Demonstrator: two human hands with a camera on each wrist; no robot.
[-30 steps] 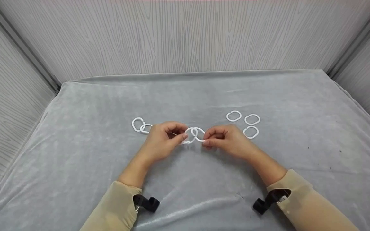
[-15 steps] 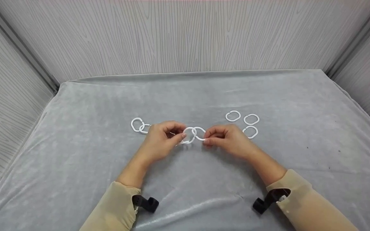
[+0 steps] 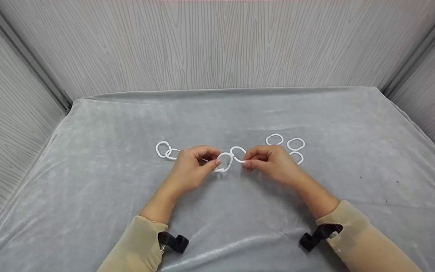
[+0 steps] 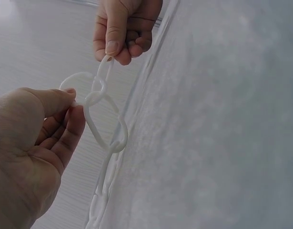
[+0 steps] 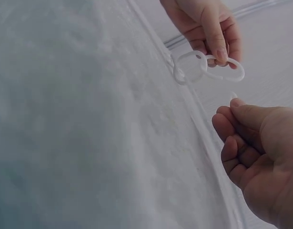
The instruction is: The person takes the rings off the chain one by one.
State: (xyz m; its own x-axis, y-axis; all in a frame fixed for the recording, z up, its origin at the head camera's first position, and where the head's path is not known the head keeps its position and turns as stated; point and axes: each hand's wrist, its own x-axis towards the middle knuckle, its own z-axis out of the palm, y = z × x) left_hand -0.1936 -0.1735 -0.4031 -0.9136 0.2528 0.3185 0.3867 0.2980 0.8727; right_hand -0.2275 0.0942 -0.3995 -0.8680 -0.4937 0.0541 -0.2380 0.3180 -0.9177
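Note:
My left hand [image 3: 193,168] pinches a white plastic chain link [image 3: 231,160] between thumb and fingers. From it runs a length of joined links, part of it hidden behind this hand; in the left wrist view the hanging link [image 4: 87,119] shows below the fingertips. Opposite, the thumb and index finger of my right hand [image 3: 272,162] pinch another white link [image 3: 237,147]. Its near edge is right at the upper right rim of the left-hand link. Seen from the right wrist, only a small white tip [image 5: 233,95] of it shows above the right thumb.
The chain's far end [image 3: 163,142] lies on the grey cloth [image 3: 217,117] left of my left hand. Several loose white links [image 3: 296,138] lie beyond my right hand, one partly hidden by it. A pale wood-grain panel [image 3: 217,45] stands behind the table.
The right-hand link overlapped the left-hand link earlier; now it sits higher and farther right, meeting it only at the rim. My right hand has shifted slightly right. Both grips stay the same.

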